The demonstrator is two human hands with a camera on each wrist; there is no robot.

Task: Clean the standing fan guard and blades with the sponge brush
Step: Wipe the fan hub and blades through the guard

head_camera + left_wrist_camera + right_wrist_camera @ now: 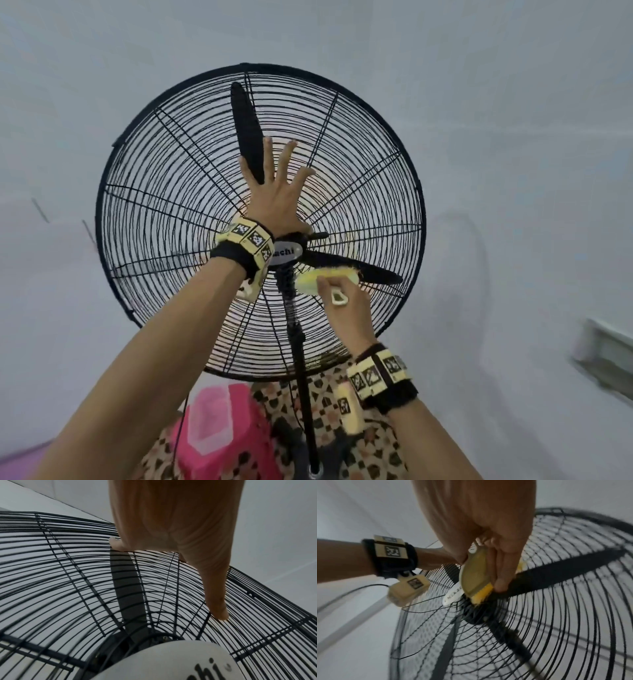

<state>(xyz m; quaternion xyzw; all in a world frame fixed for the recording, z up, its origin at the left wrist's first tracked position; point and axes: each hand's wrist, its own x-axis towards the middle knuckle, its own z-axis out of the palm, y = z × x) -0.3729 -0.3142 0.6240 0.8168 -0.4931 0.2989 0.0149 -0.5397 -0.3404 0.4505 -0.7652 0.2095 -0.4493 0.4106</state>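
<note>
The right hand (346, 305) is low and close, with a marker band (380, 375) on its wrist. Its fingers curl round a yellow sponge brush (327, 279) and grip it. From the right wrist view the brush (474, 573) has a see-through yellow cover and a bright yellow sponge edge. That edge is pressed on the black wire fan guard (171, 192), just beside the middle of the fan. A white loop on the brush handle (339, 297) sticks out over the back of the hand.

A bit higher up is the left hand (277, 195), also with a marker band (245, 245) on its wrist. Its fingers are straight and spread wide – flat against the guard above the middle cap. In the left wrist view the thumb (216, 597) and one fingertip (115, 543) touch the wires.

Behind the wires are the black blades – one blade (246, 130) points up under the left hand, and another (363, 270) points right, under the brush. The oval silver cap (286, 253) in the middle has letters on it, partly hidden.

Down below, the black pole (303, 377) goes to the floor. A pink plastic stool (219, 428) stands to its left, on a patterned mat (329, 404). Farthest back is the pale wall (513, 137).
</note>
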